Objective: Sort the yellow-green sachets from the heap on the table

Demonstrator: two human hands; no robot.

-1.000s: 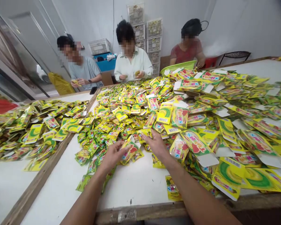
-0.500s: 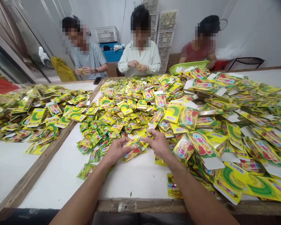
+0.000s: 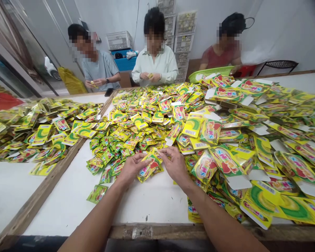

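A small yellow-and-green printed carton (image 3: 151, 165) is held tilted above the white table, its printed face up. My left hand (image 3: 130, 168) grips its left side, thumb on top. At its upper right end the fingers of my right hand (image 3: 175, 166) are pinched against the carton's edge; the fingertips partly hide that end. Just beyond my left hand lies a heap of small shiny green sachets (image 3: 105, 157). Close by my right hand, a large pile of similar cartons (image 3: 227, 161) spreads to the right, several with white flaps open.
A wooden strip (image 3: 46, 185) divides the table, with more cartons (image 3: 42, 134) left of it. Three people sit across the table, one behind a green basket (image 3: 211, 73). A phone (image 3: 109, 92) lies near the far edge. Stacked crates (image 3: 183, 42) stand behind.
The carton has turned its printed face more toward me. My right fingers have drawn together at its end, where they were more spread before.
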